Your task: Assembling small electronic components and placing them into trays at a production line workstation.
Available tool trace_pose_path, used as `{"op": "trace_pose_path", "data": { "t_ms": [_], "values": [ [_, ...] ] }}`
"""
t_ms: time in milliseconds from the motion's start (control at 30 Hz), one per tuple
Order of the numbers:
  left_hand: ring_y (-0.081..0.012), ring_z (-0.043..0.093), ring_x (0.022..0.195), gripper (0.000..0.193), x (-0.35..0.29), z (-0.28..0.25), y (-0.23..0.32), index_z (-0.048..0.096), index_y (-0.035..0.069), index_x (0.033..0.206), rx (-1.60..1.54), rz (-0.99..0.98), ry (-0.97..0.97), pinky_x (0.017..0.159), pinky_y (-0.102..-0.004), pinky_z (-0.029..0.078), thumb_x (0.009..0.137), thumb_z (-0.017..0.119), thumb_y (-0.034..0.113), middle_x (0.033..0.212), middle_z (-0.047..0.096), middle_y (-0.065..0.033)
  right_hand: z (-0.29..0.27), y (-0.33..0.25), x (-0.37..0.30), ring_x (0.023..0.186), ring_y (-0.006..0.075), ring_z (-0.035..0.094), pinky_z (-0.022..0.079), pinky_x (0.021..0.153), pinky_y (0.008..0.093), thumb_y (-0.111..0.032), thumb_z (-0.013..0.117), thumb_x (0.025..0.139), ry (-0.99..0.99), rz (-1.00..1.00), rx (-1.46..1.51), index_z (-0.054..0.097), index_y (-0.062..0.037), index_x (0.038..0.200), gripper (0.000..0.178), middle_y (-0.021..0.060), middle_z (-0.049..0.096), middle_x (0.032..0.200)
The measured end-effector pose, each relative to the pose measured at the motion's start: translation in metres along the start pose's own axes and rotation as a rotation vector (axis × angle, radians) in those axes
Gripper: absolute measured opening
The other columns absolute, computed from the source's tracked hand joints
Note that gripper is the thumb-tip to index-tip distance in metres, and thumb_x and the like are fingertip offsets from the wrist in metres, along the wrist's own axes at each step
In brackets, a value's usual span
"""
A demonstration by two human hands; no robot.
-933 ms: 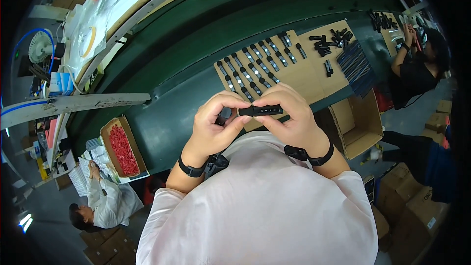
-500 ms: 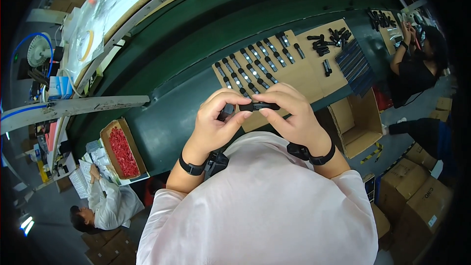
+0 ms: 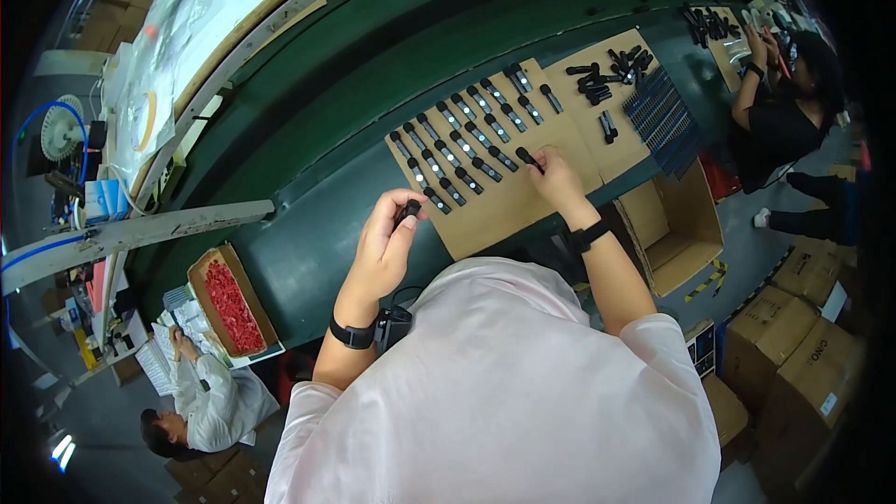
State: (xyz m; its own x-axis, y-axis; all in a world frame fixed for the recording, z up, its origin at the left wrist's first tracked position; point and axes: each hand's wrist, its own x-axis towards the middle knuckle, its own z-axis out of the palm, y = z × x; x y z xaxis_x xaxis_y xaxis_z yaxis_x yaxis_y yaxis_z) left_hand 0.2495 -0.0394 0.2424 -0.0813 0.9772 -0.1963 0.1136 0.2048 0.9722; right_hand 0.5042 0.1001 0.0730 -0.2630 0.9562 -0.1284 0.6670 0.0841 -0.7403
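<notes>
Near the left end of the cardboard sheet (image 3: 523,196), my left hand (image 3: 385,238) is closed around a small black piece (image 3: 408,212), its kind partly hidden by the fingers. Further right, my right hand (image 3: 560,182) pinches a slim black stick-shaped device with a rounded head (image 3: 528,160) just over the cardboard. Left of that hand, rows of similar black-headed devices with grey bodies (image 3: 462,145) lie slanted across the sheet. The right hand is nearest the row ends.
Loose black parts (image 3: 597,84) and a dark ribbed stack (image 3: 661,117) lie further right. An open carton (image 3: 686,257) stands below the bench edge. A box of red pieces (image 3: 233,308) sits at left, beside a metal bar (image 3: 140,224). Co-workers sit at both sides.
My hands, together on a black device before, have moved apart. The right went right over the cardboard with the black device; the left drew slightly left, keeping a black piece. The view shifted a little.
</notes>
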Motion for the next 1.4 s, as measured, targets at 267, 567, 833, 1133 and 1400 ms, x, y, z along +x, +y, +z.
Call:
{"op": "trace_pose_path", "data": {
  "t_ms": [267, 567, 833, 1133, 1400],
  "values": [
    [-0.0150, 0.049, 0.077, 0.033, 0.004, 0.001, 0.007, 0.059, 0.001, 0.115, 0.395, 0.266, 0.006, 0.072, -0.0247, 0.042, 0.083, 0.055, -0.004, 0.094, 0.052, -0.0081, 0.019, 0.005, 0.020, 0.093, 0.0341, 0.060, 0.050, 0.076, 0.0427, -0.019, 0.065, 0.082, -0.067, 0.142, -0.198, 0.057, -0.0066, 0.097, 0.021, 0.0130, 0.059, 0.105],
    [-0.0186, 0.057, 0.085, 0.042, 0.013, 0.010, 0.027, 0.060, 0.002, 0.115, 0.347, 0.398, 0.041, 0.074, -0.0282, 0.047, 0.075, 0.067, -0.007, 0.097, 0.057, -0.0084, -0.009, -0.050, 0.006, 0.081, 0.0212, 0.062, 0.050, 0.071, 0.0323, -0.019, 0.067, 0.084, -0.087, -0.012, 0.061, 0.058, -0.0050, 0.108, 0.029, 0.0082, 0.064, 0.092],
    [-0.0195, 0.059, 0.087, 0.043, 0.020, 0.014, 0.038, 0.061, 0.002, 0.112, 0.443, 0.593, -0.025, 0.076, -0.0296, 0.049, 0.072, 0.072, -0.004, 0.095, 0.059, -0.0088, -0.067, -0.157, -0.052, 0.072, 0.0098, 0.056, 0.046, 0.066, 0.0237, -0.006, 0.065, 0.085, -0.424, -0.296, 0.804, 0.061, -0.0021, 0.105, 0.020, 0.0044, 0.062, 0.085],
    [-0.0214, 0.061, 0.084, 0.032, 0.001, 0.005, 0.044, 0.062, 0.000, 0.103, 0.197, 0.441, 0.040, 0.074, -0.0312, 0.048, 0.073, 0.072, 0.000, 0.093, 0.063, -0.0103, -0.087, -0.170, -0.069, 0.074, 0.0124, 0.059, 0.046, 0.066, 0.0245, 0.003, 0.069, 0.078, -0.220, -0.545, 0.572, 0.062, -0.0010, 0.104, 0.027, 0.0065, 0.063, 0.088],
    [-0.0233, 0.063, 0.079, 0.023, -0.001, 0.008, 0.043, 0.063, 0.001, 0.093, 0.192, 0.559, 0.001, 0.073, -0.0313, 0.048, 0.073, 0.072, -0.001, 0.086, 0.065, -0.0096, -0.077, -0.190, -0.074, 0.076, 0.0190, 0.060, 0.047, 0.067, 0.0302, 0.001, 0.073, 0.071, -0.105, -0.673, 0.525, 0.062, -0.0012, 0.100, 0.031, 0.0084, 0.064, 0.087]
  ]
}}
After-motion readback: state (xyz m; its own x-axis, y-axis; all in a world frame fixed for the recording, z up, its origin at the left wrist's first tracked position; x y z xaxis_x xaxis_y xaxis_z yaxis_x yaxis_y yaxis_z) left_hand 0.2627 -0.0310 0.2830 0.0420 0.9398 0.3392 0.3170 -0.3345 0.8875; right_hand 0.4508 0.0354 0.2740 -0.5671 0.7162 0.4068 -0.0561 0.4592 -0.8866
